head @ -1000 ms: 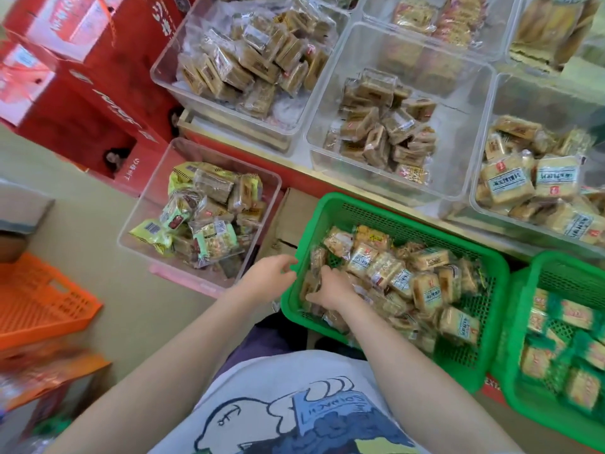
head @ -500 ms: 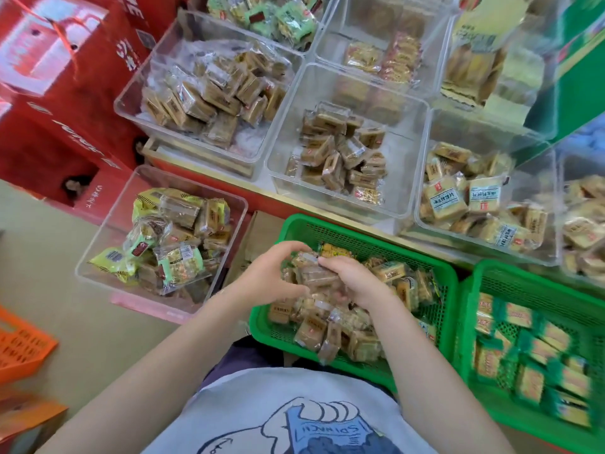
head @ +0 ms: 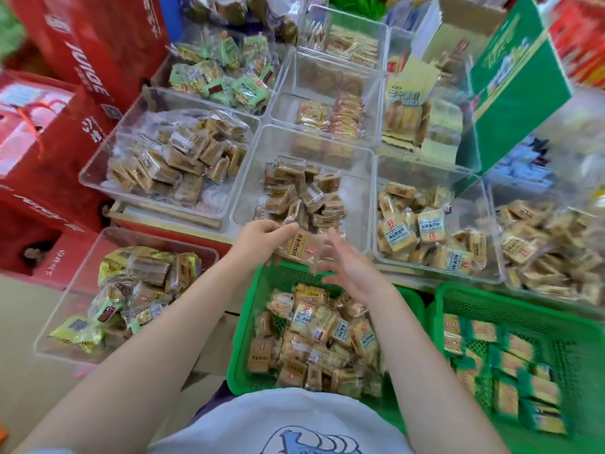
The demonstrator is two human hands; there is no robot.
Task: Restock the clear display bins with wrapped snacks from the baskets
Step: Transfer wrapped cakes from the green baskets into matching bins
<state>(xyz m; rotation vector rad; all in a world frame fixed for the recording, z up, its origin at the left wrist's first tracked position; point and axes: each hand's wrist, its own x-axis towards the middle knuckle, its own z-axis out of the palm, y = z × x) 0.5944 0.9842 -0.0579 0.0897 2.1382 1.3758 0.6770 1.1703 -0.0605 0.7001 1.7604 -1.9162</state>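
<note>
crinkly clear-wrapped tan snacks hang between both hands above the green mesh basket, near the clear bin; left hand pinches them, right hand fingers spread loose.

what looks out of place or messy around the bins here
One clear bin sits down on the floor left of the green basket, below the row of bins, holding mixed yellow and green packs. Otherwise nothing is spilled. The left hand holds a wrapped snack at the middle bin.
</note>
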